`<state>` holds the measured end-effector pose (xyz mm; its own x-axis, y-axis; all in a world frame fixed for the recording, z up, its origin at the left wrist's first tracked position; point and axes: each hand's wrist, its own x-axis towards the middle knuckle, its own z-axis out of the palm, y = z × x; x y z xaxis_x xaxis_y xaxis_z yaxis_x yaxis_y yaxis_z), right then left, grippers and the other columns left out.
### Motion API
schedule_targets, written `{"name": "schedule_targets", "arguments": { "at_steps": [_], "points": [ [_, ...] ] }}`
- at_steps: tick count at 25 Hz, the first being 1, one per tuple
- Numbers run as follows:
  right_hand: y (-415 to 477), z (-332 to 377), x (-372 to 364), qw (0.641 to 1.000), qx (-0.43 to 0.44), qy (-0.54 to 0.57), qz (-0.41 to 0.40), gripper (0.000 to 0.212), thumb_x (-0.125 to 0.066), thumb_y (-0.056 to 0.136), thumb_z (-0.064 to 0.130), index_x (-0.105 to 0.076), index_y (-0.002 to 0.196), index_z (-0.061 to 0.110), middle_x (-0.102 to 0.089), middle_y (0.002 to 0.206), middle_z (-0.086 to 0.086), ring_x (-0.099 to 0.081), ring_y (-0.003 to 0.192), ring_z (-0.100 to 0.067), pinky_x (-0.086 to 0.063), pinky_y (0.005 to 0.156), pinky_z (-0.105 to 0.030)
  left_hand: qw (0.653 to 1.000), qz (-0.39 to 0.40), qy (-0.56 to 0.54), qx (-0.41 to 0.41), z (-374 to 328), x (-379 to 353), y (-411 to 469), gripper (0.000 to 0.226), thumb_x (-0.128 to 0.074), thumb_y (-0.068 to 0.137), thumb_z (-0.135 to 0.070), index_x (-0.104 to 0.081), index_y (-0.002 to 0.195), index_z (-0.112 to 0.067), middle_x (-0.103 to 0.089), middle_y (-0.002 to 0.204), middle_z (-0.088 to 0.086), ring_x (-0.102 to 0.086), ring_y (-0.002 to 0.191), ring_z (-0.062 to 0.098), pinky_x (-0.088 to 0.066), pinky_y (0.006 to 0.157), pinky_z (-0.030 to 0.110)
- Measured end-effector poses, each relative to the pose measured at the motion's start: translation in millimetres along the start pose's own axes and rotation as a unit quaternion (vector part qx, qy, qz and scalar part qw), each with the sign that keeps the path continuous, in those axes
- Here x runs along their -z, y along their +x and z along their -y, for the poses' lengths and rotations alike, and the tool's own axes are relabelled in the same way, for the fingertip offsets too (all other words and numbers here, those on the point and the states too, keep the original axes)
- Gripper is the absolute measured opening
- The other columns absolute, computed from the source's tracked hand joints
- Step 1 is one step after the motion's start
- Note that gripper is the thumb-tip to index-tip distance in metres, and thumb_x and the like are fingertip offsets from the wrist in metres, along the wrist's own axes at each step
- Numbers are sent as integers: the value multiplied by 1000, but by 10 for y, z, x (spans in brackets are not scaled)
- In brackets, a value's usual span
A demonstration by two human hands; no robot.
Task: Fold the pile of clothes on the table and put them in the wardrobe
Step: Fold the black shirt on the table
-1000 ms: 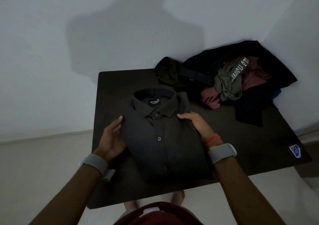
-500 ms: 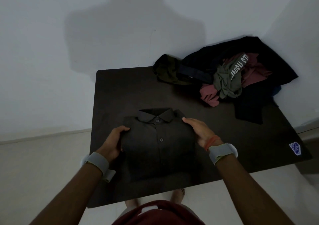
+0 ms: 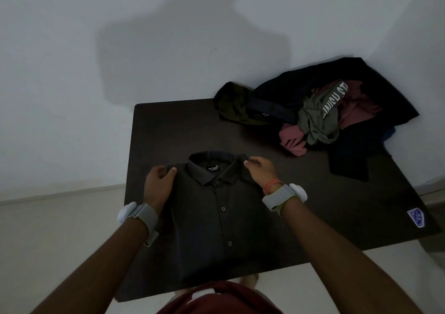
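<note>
Left hand and right hand pinch the shoulders; dark button-up shirt runs twelve to six between them.

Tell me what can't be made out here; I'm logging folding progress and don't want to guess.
Head view only:
- Wardrobe: outside the frame.
- Dark shirt: how its sleeves and back are folded, hidden under its front.
- Pile of clothes: garment count, tangled and overlapping in dim light.
- Sticker on the table: print too small to read.
</note>
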<state>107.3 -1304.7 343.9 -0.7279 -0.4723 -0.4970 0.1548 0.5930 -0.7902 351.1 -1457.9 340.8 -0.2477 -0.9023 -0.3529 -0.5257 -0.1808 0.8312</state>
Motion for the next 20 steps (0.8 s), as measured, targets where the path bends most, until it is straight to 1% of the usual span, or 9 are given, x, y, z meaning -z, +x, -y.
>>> {"name": "schedule_targets", "arguments": {
  "at_steps": [3, 5, 6, 8, 10, 12, 15, 17, 20],
  "points": [
    [102, 38, -46, 999, 31, -19, 33, 52, -63, 98, 17, -48, 148, 14, -58, 138, -8, -54, 130, -23, -38, 99, -22, 999, 37, -1, 0, -30, 26, 127, 55, -66, 97, -27, -50, 145, -7, -55, 141, 12, -53, 130, 28, -43, 109, 39],
    [168, 38, -44, 993, 65, -57, 75, 60, -60, 99, 12, -38, 154, 21, -54, 143, -6, -48, 135, -21, -34, 103, -21, 997, 67, 37, -15, -37, 42, 193, 50, -67, 96, -23, -54, 142, -9, -57, 140, 11, -54, 130, 27, -43, 109, 38],
    [200, 38, -31, 989, 86, -75, 94, 61, -59, 99, 10, -37, 155, 23, -51, 146, -5, -46, 138, -19, -32, 104, -20, 995, 80, 61, -28, -36, 49, 229, 40, -67, 96, -22, -61, 134, -11, -62, 134, 10, -57, 126, 26, -45, 107, 38],
    [260, 54, -4, 978, 128, -104, 125, 60, -57, 99, 6, -39, 154, 24, -52, 146, -3, -45, 135, -12, -29, 104, -18, 989, 95, 106, -48, -34, 71, 272, 11, -69, 94, -20, -72, 104, -22, -71, 115, 3, -65, 112, 24, -51, 99, 40],
    [305, 94, 20, 971, 148, -113, 149, 56, -56, 100, 6, -44, 151, 26, -56, 137, -2, -46, 126, -8, -31, 103, -20, 983, 99, 134, -71, -18, 91, 300, 6, -69, 93, -20, -69, 89, -24, -70, 101, 0, -66, 99, 22, -53, 90, 39],
    [364, 124, 29, 966, 151, -135, 163, 48, -56, 99, 7, -52, 143, 25, -57, 130, -1, -47, 122, -8, -34, 101, -23, 977, 84, 171, -99, -4, 109, 312, 6, -68, 92, -16, -67, 97, -19, -67, 102, 2, -63, 96, 23, -49, 85, 36],
    [497, 182, 96, 945, 171, -214, 177, 32, -58, 96, 7, -67, 124, 18, -64, 119, 1, -57, 113, -13, -42, 98, -27, 968, 73, 204, -125, -9, 123, 332, 24, -67, 91, -11, -65, 115, -14, -64, 104, 5, -61, 97, 24, -46, 84, 35],
    [568, 271, 152, 939, 158, -241, 186, 24, -58, 96, 12, -71, 115, 17, -67, 105, 2, -61, 98, -13, -47, 92, -29, 969, 79, 197, -128, -5, 145, 329, 25, -67, 92, -11, -66, 116, -15, -65, 106, 4, -62, 98, 22, -48, 85, 35],
    [652, 328, 157, 935, 145, -266, 187, 21, -60, 96, 14, -70, 113, 18, -64, 94, 8, -59, 86, -7, -47, 86, -28, 973, 68, 179, -131, 38, 176, 283, 18, -66, 93, -10, -67, 110, -16, -67, 103, 2, -63, 95, 19, -48, 84, 34]
  ]
}}
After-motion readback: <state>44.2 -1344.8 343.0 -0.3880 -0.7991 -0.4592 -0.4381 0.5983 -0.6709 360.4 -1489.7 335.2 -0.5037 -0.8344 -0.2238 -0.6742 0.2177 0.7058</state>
